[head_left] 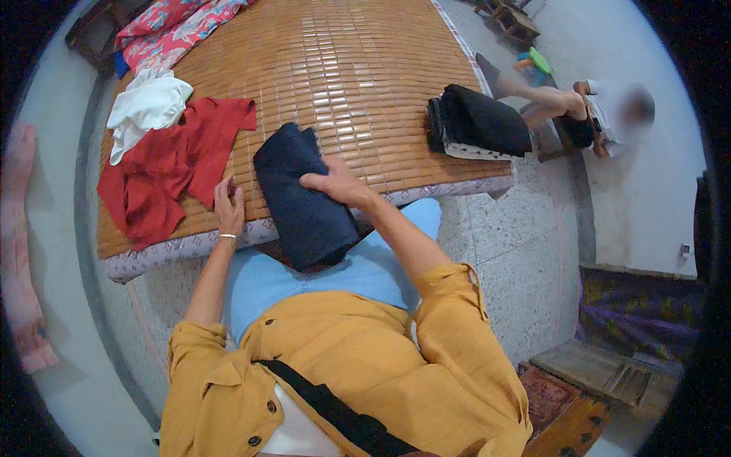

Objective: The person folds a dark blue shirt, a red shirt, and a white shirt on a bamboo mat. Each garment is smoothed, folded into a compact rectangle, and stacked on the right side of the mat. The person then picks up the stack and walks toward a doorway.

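Observation:
A dark navy garment [301, 198], folded into a thick oblong, lies over the front edge of the mat, its near end above my lap. My right hand [340, 184] grips its right side, thumb on top, while the other fingers are partly hidden. Left of the bundle, my left hand [229, 206] rests by the mat's edge, fingers loosely bent and apart, with nothing in it. Just beyond that hand a red garment [171, 160] is spread out, unfolded. A crumpled white cloth [148, 107] lies against the red one's far side.
The bamboo mat [358, 91] covers a bed-like platform with a patterned cloth edge [179, 249]. On its right side sits a stack of folded dark clothes [480, 122]. A pink floral cloth [171, 34] lies far left. Another person [601, 114] sits beyond the right edge.

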Demonstrator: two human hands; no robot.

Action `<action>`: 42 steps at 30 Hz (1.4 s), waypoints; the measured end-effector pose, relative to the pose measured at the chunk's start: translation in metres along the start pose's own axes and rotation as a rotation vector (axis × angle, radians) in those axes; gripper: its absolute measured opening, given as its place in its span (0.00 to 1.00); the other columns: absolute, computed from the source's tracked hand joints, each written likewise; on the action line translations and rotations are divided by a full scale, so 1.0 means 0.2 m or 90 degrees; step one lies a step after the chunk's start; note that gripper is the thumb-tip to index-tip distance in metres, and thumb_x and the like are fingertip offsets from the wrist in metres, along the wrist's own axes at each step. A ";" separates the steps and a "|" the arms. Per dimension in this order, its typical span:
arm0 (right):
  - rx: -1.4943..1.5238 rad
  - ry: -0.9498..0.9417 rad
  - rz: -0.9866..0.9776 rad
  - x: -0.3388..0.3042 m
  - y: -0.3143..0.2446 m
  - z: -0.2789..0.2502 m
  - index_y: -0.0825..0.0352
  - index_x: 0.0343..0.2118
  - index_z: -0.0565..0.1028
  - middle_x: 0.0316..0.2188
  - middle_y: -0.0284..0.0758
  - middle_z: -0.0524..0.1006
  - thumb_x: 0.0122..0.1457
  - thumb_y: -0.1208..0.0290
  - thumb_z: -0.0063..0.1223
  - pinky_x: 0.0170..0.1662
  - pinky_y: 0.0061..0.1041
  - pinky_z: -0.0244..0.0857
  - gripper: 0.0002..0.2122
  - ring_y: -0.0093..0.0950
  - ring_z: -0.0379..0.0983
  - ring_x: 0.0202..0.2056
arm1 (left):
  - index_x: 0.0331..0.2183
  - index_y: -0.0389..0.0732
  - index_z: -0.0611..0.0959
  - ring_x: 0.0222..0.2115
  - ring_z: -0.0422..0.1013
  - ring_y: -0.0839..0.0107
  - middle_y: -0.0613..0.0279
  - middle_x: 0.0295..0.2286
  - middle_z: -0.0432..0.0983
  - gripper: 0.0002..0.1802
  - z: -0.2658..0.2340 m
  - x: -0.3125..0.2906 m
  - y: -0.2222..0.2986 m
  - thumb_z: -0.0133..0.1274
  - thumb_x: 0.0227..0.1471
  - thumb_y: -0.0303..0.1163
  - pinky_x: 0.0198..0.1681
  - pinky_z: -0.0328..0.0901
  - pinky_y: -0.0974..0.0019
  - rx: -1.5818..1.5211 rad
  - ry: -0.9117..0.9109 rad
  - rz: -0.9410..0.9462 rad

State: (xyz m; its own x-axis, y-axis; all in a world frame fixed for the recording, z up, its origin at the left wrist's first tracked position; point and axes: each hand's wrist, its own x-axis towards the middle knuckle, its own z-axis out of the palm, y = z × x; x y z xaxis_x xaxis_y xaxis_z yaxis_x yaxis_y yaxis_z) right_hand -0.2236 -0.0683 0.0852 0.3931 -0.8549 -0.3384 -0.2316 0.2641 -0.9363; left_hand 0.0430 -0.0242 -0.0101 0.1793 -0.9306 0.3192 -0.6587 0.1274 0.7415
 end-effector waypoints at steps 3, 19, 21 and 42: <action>0.015 0.203 -0.030 -0.19 -0.25 -0.22 0.70 0.35 0.74 0.28 0.34 0.76 0.44 0.64 0.59 0.34 0.24 0.67 0.17 0.22 0.71 0.31 | 0.46 0.36 0.69 0.43 0.64 0.57 0.50 0.41 0.66 0.19 0.00 -0.01 -0.02 0.46 0.52 0.32 0.48 0.58 0.61 0.035 0.006 0.044; 0.420 1.106 0.046 -0.31 0.30 -1.77 0.80 0.47 0.63 0.45 0.48 0.68 0.45 0.60 0.62 0.37 0.34 0.71 0.32 0.39 0.71 0.40 | 0.46 0.36 0.69 0.47 0.60 0.53 0.49 0.44 0.65 0.19 0.05 -0.04 0.00 0.46 0.50 0.30 0.52 0.54 0.57 0.140 -0.008 0.102; 0.469 1.050 0.021 -0.30 0.35 -1.76 0.77 0.50 0.58 0.47 0.46 0.66 0.47 0.65 0.61 0.36 0.42 0.71 0.32 0.42 0.69 0.41 | 0.46 0.36 0.69 0.47 0.60 0.53 0.49 0.44 0.65 0.19 0.03 -0.04 -0.01 0.45 0.51 0.30 0.52 0.54 0.57 0.155 -0.010 0.111; 0.476 0.744 0.005 -0.31 0.57 -1.21 0.66 0.39 0.66 0.32 0.37 0.71 0.55 0.63 0.44 0.25 0.30 0.64 0.13 0.31 0.67 0.24 | 0.43 0.47 0.72 0.48 0.58 0.53 0.53 0.45 0.63 0.26 -0.18 0.09 -0.05 0.55 0.36 0.31 0.50 0.55 0.55 0.439 0.110 -0.030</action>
State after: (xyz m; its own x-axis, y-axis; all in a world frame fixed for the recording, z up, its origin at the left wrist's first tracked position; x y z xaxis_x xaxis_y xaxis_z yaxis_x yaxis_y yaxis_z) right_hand -0.4901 -0.0941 0.0229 -0.6569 -0.6280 -0.4173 0.4418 0.1279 -0.8880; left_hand 0.0781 -0.0304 0.0096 0.2939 -0.8548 0.4276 -0.9496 -0.2103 0.2322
